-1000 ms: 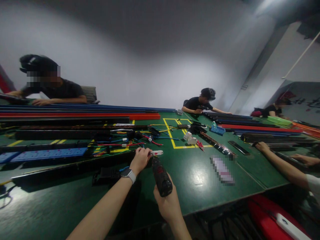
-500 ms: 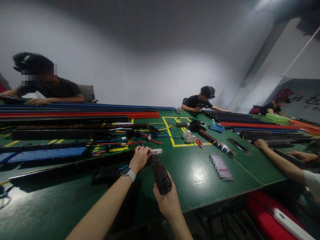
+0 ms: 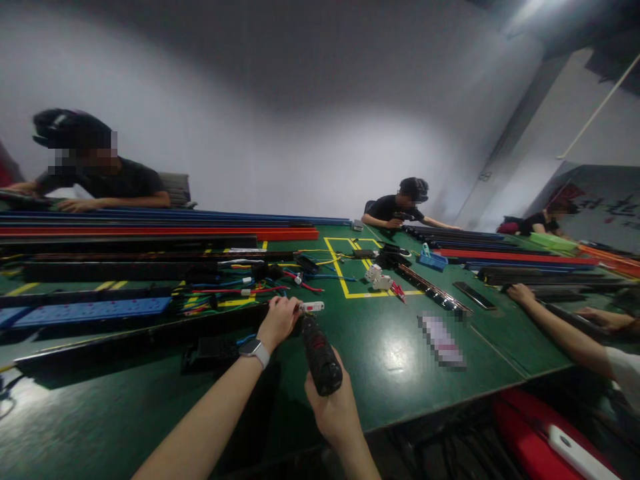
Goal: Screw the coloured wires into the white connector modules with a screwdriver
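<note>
the small white red-marked plastic block (image 3: 314, 307) lies crosswise just beyond the nose of the black plastic power drill (image 3: 321, 360) — the left hand (image 3: 281, 321) is nearer, pinching the block's left end; the right hand (image 3: 334, 410) wraps the drill's handle.

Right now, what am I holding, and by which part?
Your right grip holds the black power drill by its handle. Your left grip is at the left end of the white piece; hold unclear.

No text is coming out readable, tbh. Red marking (image 3: 319, 342) on the drill (image 3: 323, 367) and dark characters (image 3: 628, 209) on the far-right panel (image 3: 607, 179) are blurring.
</note>
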Demonstrator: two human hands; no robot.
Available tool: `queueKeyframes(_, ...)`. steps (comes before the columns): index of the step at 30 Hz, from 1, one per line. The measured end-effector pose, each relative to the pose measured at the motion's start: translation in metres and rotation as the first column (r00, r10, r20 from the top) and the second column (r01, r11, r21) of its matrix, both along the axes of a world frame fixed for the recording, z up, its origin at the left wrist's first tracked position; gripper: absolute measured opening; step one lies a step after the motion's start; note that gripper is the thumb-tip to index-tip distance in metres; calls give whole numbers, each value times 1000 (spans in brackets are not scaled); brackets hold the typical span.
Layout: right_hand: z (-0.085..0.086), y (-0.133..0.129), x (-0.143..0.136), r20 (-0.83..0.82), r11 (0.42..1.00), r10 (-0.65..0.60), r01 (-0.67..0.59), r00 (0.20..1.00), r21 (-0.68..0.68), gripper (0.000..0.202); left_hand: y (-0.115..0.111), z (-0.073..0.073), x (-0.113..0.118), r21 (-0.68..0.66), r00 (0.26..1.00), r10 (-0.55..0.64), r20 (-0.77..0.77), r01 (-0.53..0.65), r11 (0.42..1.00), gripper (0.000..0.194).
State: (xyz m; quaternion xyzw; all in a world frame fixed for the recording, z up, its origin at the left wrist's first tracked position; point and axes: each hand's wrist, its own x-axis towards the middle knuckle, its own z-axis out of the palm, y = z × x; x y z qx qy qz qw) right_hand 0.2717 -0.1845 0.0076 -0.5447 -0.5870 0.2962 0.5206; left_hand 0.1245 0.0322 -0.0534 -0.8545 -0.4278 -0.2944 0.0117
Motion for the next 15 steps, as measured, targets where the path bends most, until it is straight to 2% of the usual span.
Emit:
queueKeyframes(4,-13,-6,9,-75,998,37,-33,997,56,50,0,-1,1,6,999,29,-15,-29,1000,24)
queueKeyframes(7,-18,-1,37,-74,991,-47,56,996,118,51,-2,1,2,-12,998,55,10,-55,998,24)
queueKeyframes(10,-10,24,83,119,967,-190,164,975,195,55,-6,6,1,-37,997,53,53,-51,998,23)
queueKeyframes(12,0,49,116,300,960,-222,154,928,234,65,-7,9,0,-54,995,36,90,-31,998,23)
queueKeyframes(13,5,62,131,441,972,-200,122,875,200,70,-8,10,-1,-65,993,34,116,-26,998,22)
queueKeyframes(14,9,74,145,601,983,-185,133,777,130,73,-7,10,-2,-79,991,16,134,-5,997,22)
queueKeyframes(15,13,85,156,664,983,-178,158,726,90,75,-7,10,-2,-91,988,-1,153,15,996,22)
